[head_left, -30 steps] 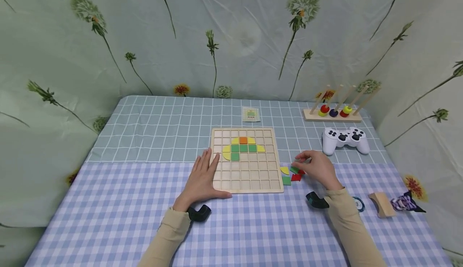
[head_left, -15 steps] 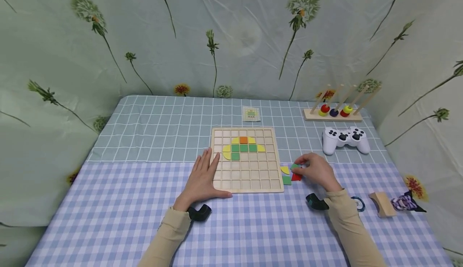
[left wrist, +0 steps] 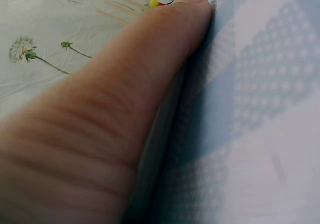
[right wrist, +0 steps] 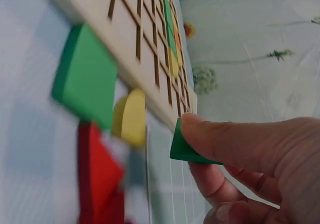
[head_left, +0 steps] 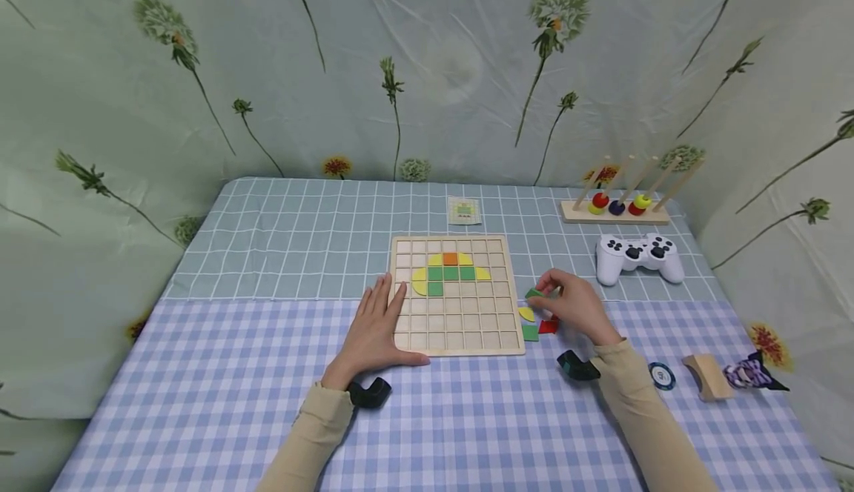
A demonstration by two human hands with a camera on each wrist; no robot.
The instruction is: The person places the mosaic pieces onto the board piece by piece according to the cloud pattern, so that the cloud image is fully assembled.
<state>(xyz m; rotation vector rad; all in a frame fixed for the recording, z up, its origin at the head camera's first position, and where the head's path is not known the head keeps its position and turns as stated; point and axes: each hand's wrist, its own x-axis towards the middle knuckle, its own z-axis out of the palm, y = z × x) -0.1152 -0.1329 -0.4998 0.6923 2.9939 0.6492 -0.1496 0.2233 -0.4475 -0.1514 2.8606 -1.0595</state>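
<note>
Covering the rear and both sides, a pale fabric backdrop printed with dandelions (head_left: 440, 70) stands behind a blue-and-white gingham cloth (head_left: 427, 425) and, beyond it, a grey-blue cloth with white grid lines (head_left: 300, 247). Across their meeting edge lies a square, pale wooden grid board (head_left: 474, 353), whose upper cells hold yellow, green and orange tiles (head_left: 451, 273).

The person's left hand (head_left: 373, 336) rests flat against the board's left side, fingers straight and spread, thumb along the near edge. The right hand (head_left: 577, 303) is to the right of the board, thumb and fingertips pinching a small green tile (right wrist: 187, 151); its full shape is hidden by the fingers.

At the far right sits a wooden bead rack with slanted pegs (head_left: 614, 215), and nearer, a white game controller with black sticks (head_left: 639, 256); any lettering on it is too small to read. Closer to the person lie a wooden arch block (head_left: 709, 377) and a purple-and-black figure (head_left: 749, 372). Behind the board, a printed card (head_left: 463, 210) shows a small coloured pattern, its print illegible. A round dark-rimmed disc (head_left: 662, 376) bears central marks I cannot make out.

Smallest, just beside the board's right edge, are a flat green tile (head_left: 530, 333), red tiles (head_left: 548, 327) and a curved yellow tile (head_left: 526, 314).
</note>
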